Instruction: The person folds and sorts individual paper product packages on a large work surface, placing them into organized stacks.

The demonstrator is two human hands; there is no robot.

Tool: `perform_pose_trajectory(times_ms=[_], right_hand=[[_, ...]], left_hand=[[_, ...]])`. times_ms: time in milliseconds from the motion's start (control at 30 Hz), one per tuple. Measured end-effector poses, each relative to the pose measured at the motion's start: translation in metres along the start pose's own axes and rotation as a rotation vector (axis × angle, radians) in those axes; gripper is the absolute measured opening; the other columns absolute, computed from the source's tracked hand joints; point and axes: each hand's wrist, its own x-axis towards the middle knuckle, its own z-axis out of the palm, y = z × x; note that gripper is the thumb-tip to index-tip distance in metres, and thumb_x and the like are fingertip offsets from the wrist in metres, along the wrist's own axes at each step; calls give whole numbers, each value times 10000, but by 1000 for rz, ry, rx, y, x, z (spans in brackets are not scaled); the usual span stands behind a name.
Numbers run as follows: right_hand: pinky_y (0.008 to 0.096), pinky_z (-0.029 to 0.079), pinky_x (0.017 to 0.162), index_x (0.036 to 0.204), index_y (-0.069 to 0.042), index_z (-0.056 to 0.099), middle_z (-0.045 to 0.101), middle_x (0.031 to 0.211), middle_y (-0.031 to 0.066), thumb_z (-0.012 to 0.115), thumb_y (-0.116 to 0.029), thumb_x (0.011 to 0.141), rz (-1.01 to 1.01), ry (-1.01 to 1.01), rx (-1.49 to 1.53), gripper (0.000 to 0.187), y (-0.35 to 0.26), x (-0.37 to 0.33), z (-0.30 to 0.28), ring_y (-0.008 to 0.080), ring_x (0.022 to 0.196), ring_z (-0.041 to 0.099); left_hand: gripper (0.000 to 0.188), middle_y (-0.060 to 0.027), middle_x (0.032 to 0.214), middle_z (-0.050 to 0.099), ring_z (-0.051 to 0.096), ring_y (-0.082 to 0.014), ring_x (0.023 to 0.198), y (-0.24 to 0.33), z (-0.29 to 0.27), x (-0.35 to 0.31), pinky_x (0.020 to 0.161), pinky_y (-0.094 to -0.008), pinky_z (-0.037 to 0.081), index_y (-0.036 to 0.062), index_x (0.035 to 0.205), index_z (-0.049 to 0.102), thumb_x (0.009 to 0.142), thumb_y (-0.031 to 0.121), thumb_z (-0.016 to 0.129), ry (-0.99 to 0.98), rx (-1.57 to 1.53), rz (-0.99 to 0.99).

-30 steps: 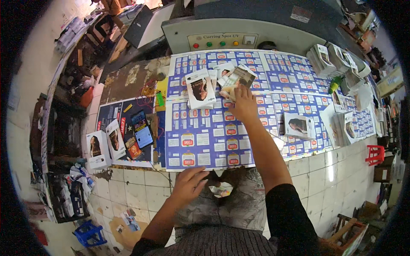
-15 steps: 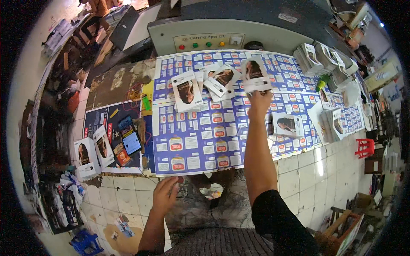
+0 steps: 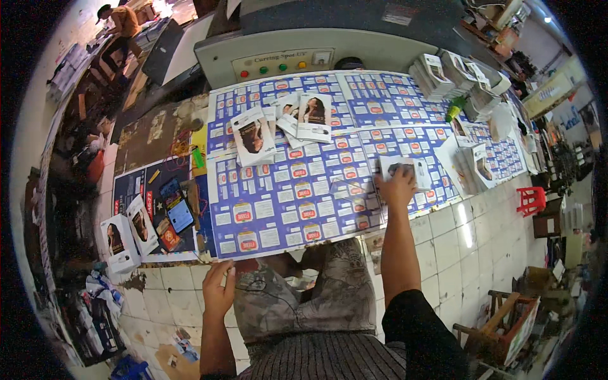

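Observation:
My right hand [image 3: 399, 185] lies over a small stack of white printed cards [image 3: 420, 174] near the table's front edge, right of the middle. Its fingers are spread across the top card and hide part of the picture on it. Farther off, one white card with a dark portrait [image 3: 314, 116] lies on a loose pile, beside another stack of such cards [image 3: 253, 137]. My left hand [image 3: 218, 286] hangs just off the front edge, fingers slightly apart and holding nothing. Blue printed sheets [image 3: 278, 212] cover the tabletop.
Tall stacks of cards [image 3: 432, 77] stand at the back right, by a green-yellow object [image 3: 455, 107]. A phone [image 3: 179, 214] and two white cartons [image 3: 120, 246] lie at left. Behind the table is a grey machine panel [image 3: 221, 61]; a red stool [image 3: 531, 201] stands at right.
My right hand has set a card on the far pile, let go, and come back nearer to the stack at right. The view has shifted slightly; my left hand stays low.

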Motion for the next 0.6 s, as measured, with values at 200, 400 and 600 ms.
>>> perform_pose_trajectory(times_ms=[200, 400, 600], right_hand=[[544, 442, 960, 1262, -47, 604, 596, 1313, 184, 647, -235, 864, -239, -44, 165, 441, 29, -37, -5, 378, 1207, 553], [487, 490, 939, 1180, -65, 646, 643, 1218, 184, 608, 55, 820, -693, 197, 851, 382, -4, -112, -50, 383, 1135, 600], [460, 411, 1099, 1045, -83, 699, 625, 1293, 138, 695, 59, 683, -1177, -324, 975, 388, -29, -209, -88, 351, 1258, 549]], left_hand=[[204, -139, 1017, 707, 677, -289, 937, 36, 26, 17, 841, -369, 521, 5, 1093, 692, 908, 87, 664, -99, -89, 93], [393, -94, 1149, 682, 649, -216, 1031, 73, 49, 25, 896, -344, 500, 5, 1288, 603, 987, 256, 635, -288, -693, -330], [335, -85, 1206, 653, 622, -223, 1128, 82, 74, 33, 980, -402, 494, 9, 1279, 564, 990, 173, 607, -325, -1113, -566]])
